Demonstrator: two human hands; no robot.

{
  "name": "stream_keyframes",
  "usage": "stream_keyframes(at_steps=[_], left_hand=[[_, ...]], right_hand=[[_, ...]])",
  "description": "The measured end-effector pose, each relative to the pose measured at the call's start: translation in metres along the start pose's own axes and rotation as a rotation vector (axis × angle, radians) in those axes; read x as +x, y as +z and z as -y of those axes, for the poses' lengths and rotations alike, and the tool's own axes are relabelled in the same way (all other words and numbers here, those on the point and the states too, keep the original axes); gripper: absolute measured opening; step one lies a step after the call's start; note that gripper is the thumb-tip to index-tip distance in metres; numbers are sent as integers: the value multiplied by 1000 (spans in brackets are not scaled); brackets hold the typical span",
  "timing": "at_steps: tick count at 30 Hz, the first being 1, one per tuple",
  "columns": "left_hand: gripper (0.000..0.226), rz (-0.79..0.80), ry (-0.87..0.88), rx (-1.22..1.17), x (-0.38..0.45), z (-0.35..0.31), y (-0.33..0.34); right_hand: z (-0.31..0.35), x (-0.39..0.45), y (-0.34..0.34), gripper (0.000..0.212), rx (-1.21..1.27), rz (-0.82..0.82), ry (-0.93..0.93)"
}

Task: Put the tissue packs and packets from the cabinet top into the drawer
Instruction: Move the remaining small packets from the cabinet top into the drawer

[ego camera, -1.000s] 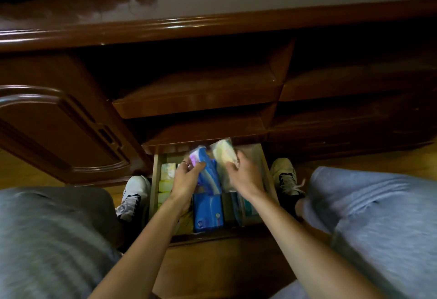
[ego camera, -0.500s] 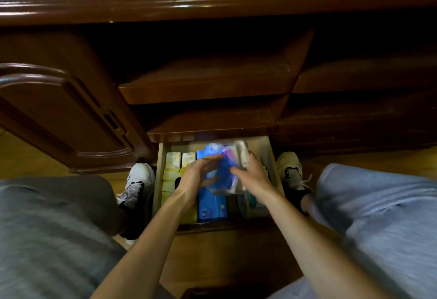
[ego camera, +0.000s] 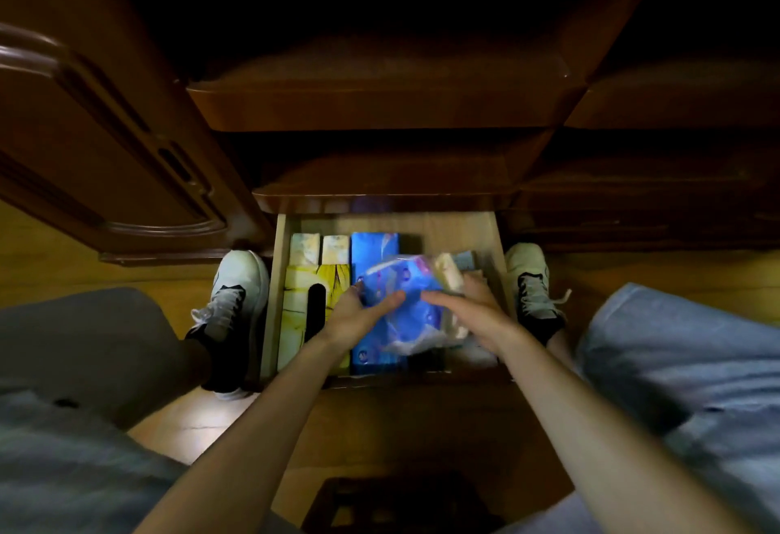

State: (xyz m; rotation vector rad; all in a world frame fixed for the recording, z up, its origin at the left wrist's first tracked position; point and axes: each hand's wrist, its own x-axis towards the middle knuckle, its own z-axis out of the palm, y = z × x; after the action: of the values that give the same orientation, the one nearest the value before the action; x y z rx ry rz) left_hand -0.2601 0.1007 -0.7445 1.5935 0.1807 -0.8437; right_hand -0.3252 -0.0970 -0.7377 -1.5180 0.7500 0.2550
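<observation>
The wooden drawer [ego camera: 494, 238] is pulled out low between my feet. Inside, yellow tissue packs [ego camera: 304, 280] fill the left side and a long blue pack [ego camera: 373, 246] lies in the middle. Both hands press a bundle of blue tissue packets [ego camera: 405, 280] in clear wrap, with a pale yellow packet [ego camera: 449, 276] at its right, down onto the drawer's contents. My left hand [ego camera: 358, 314] holds the bundle's left side; my right hand [ego camera: 468, 309] holds its right side. What lies under the bundle is hidden.
An open cabinet door [ego camera: 105, 145] stands at the left. Two closed drawer fronts [ego camera: 380, 107] overhang above the open drawer. My shoes [ego camera: 236, 293] flank the drawer on the wooden floor, and my knees fill the lower corners.
The view has tilted down, so the cabinet top is out of sight. Both hands have lowered the bundle of packets from above the drawer down onto the packs inside.
</observation>
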Motion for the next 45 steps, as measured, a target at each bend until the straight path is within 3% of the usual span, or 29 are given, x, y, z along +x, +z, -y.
stream_keyframes(at_steps=[2, 3, 7, 11, 13, 15, 18, 19, 21, 23, 26, 28, 30, 32, 35, 37, 38, 40, 42, 45], left_hand=[[41, -100, 15, -55, 7, 1, -2], [39, -194, 28, -83, 13, 1, -6], [38, -438, 42, -96, 33, -7, -22], [36, -450, 40, -74, 45, -9, -25], [37, -449, 40, -79, 48, -8, -24], [36, -455, 40, -81, 51, -6, -23], [33, -472, 43, -97, 53, -5, -23], [31, -480, 49, -97, 54, -6, -23], [30, -490, 60, -91, 56, -8, -23], [33, -469, 56, -98, 56, -9, -22], [40, -437, 47, -101, 54, -3, -23], [38, -438, 58, -86, 56, 1, -24], [32, -438, 47, -81, 58, 2, -24], [28, -420, 15, -100, 62, 0, -18], [30, -368, 8, -144, 69, -4, -7], [36, -334, 50, -105, 72, -9, -1], [41, -326, 64, -62, 72, -11, 1], [48, -346, 96, -15, 69, -13, 3], [42, -402, 140, 28, 63, -10, 1], [33, -428, 156, 168, 53, 0, -8]], right_hand=[[4, 9, 11, 43, 36, 104, 32], [7, 18, 12, 40, 29, 69, 38], [18, 70, 8, 32, 105, -350, 171], [27, 117, 6, 42, 400, -541, 314], [20, 125, 5, 47, 305, -443, 329], [8, 129, 11, 52, 13, -425, 299], [11, 126, 24, 58, -291, -779, 43], [15, 127, 26, 55, -385, -789, -101], [18, 138, 27, 46, -742, -543, -245], [13, 150, 21, 45, -1109, -244, -245], [4, 160, 7, 53, -1301, -46, -158], [3, 158, 1, 59, -1252, -50, -184], [7, 151, 0, 47, -1198, -148, -312], [15, 134, 7, 32, -950, -157, -334], [34, 95, 19, 43, -200, 264, 61], [28, 84, 21, 26, -153, 424, 130], [23, 83, 20, 18, -174, 398, 130], [18, 82, 19, 11, -8, 178, 184], [16, 93, 17, 22, 357, -97, 263], [24, 118, 16, 33, 674, -243, 312]])
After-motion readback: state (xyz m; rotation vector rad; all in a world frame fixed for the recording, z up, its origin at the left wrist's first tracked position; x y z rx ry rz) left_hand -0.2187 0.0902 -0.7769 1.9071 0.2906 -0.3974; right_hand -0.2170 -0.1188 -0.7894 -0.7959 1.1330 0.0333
